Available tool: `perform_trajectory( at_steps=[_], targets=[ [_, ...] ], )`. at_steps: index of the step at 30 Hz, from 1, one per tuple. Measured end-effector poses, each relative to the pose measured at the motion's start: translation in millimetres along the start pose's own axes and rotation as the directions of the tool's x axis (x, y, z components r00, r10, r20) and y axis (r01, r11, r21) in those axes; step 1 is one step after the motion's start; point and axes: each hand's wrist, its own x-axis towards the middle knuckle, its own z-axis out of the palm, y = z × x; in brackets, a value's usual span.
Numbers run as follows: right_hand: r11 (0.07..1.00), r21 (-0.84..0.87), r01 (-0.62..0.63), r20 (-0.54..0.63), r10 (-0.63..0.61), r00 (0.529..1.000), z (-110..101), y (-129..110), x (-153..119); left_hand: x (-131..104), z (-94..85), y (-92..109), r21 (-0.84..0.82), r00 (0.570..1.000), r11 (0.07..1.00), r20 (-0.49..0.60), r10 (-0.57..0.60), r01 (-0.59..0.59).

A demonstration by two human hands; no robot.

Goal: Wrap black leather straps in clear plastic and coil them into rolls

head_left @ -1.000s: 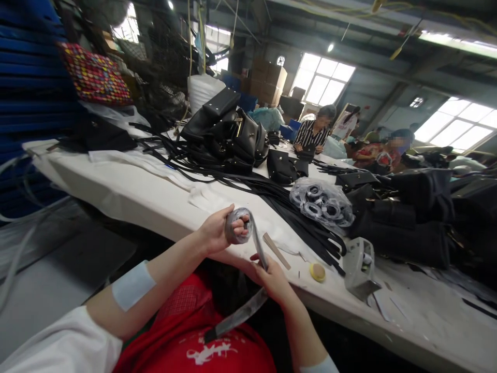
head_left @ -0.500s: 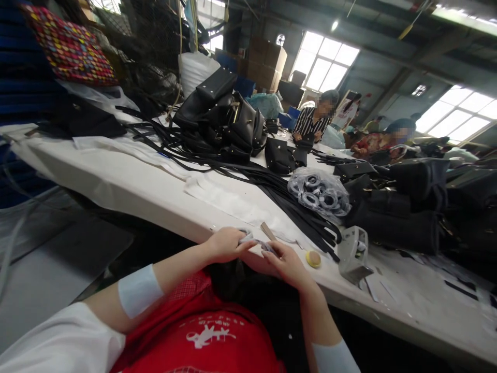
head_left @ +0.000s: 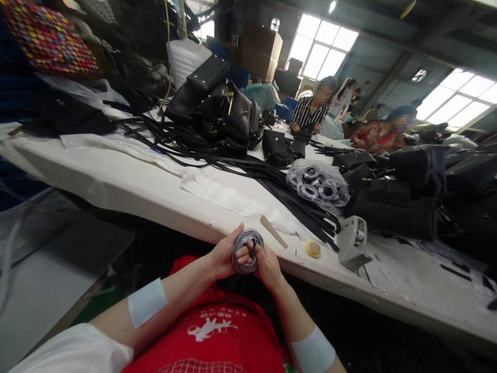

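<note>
A grey coil [head_left: 247,233] of thin cord or strip is held over the table's front edge. My left hand [head_left: 224,257] grips it from the left, with fingers behind and showing through the ring's middle. On the coil's right side my right hand [head_left: 267,265] pinches the rim. Just beyond the hands, a flat brown strip [head_left: 274,231] lies on the white table [head_left: 155,199]. To its right are a round yellow item [head_left: 312,249] and a white tape dispenser [head_left: 352,242].
Black straps [head_left: 279,197] run across the table beside a plastic bag of similar coils [head_left: 318,184]. Black bags [head_left: 217,111] are piled behind, with more black goods [head_left: 392,217] at right. Two people [head_left: 310,114] sit across the table.
The coil has turned to face the camera as a round ring, and both hands have come closer together around it. The brown strip now shows fully. The view has shifted slightly.
</note>
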Motion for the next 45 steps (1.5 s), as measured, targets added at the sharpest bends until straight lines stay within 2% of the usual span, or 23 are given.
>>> perform_trajectory(
  at_steps=[2,3,4,6,8,9,11,12,13,14,15,16,17,18,19,23,28,35,38,41,45],
  targets=[
    [0.995,-0.097,-0.010,0.119,0.022,0.993,-21,-3,-3,-1,-5.0,-10,0.228,0.981,0.969,-0.146,0.131,-0.096],
    [0.989,-0.150,-0.013,0.198,0.043,0.979,-30,-4,-7,-3,-7.4,-15,0.325,0.964,0.938,-0.185,0.191,-0.124],
    [0.978,-0.209,-0.013,0.288,0.074,0.955,-36,-4,-11,-6,-9.0,-20,0.412,0.954,0.899,-0.180,0.239,-0.147],
    [0.949,-0.314,0.010,0.397,0.122,0.910,-39,-3,-19,-14,-9.2,-29,0.573,0.968,0.798,-0.029,0.251,-0.190],
    [0.921,-0.384,0.058,0.417,0.117,0.902,-34,0,-27,-24,-5.9,-37,0.735,0.969,0.634,0.144,0.201,-0.240],
    [0.913,-0.400,0.077,0.431,0.113,0.895,-32,2,-29,-29,-3.9,-41,0.788,0.968,0.563,0.181,0.172,-0.248],
    [0.919,-0.389,0.065,0.477,0.141,0.867,-33,8,-28,-36,-1.2,-46,0.838,0.976,0.504,0.147,0.162,-0.209],
    [0.923,-0.383,0.042,0.473,0.157,0.867,-38,11,-25,-38,-1.0,-48,0.850,0.979,0.494,0.115,0.165,-0.183],
    [0.915,-0.403,0.021,0.408,0.159,0.899,-45,15,-20,-39,-1.5,-49,0.857,0.983,0.489,0.093,0.158,-0.160],
    [0.893,-0.449,-0.001,0.277,0.140,0.951,-54,20,-14,-40,-2.7,-50,0.863,0.986,0.486,0.078,0.146,-0.140],
    [0.856,-0.515,-0.032,0.095,0.094,0.991,-63,25,-6,-40,-4.3,-51,0.869,0.989,0.480,0.067,0.131,-0.122],
    [0.809,-0.583,-0.073,-0.089,0.026,0.996,-71,31,2,-39,-6.1,-51,0.876,0.991,0.470,0.059,0.118,-0.108],
    [0.762,-0.637,-0.121,-0.237,-0.044,0.971,-78,38,10,-38,-7.9,-52,0.884,0.993,0.457,0.052,0.106,-0.095],
    [0.724,-0.670,-0.165,-0.331,-0.092,0.939,-83,45,18,-37,-9.5,-52,0.892,0.994,0.444,0.046,0.098,-0.085],
    [0.698,-0.689,-0.195,-0.375,-0.114,0.920,-87,52,24,-36,-10.9,-52,0.899,0.995,0.432,0.042,0.092,-0.078],
    [0.610,-0.762,-0.217,-0.392,-0.168,0.905,-84,73,38,-34,-13.9,-52,0.910,0.997,0.412,0.016,0.070,-0.044],
    [0.515,-0.834,-0.199,-0.347,-0.208,0.915,-78,82,38,-34,-13.6,-50,0.910,0.997,0.414,-0.012,0.071,-0.019],
    [0.377,-0.907,-0.187,-0.285,-0.225,0.932,-77,83,36,-31,-13.6,-51,0.902,0.998,0.431,-0.020,0.066,-0.011],
    [0.364,-0.917,-0.163,-0.252,-0.212,0.944,-78,81,35,-31,-14.1,-51,0.904,0.997,0.427,-0.023,0.068,-0.008],
    [0.344,-0.933,-0.108,-0.183,-0.193,0.964,-80,76,32,-31,-14.1,-49,0.910,0.998,0.414,-0.028,0.064,-0.001],
    [0.263,-0.962,-0.073,-0.112,-0.137,0.984,-82,67,32,-30,-13.4,-49,0.922,0.998,0.388,-0.022,0.057,-0.002]
  ],
)
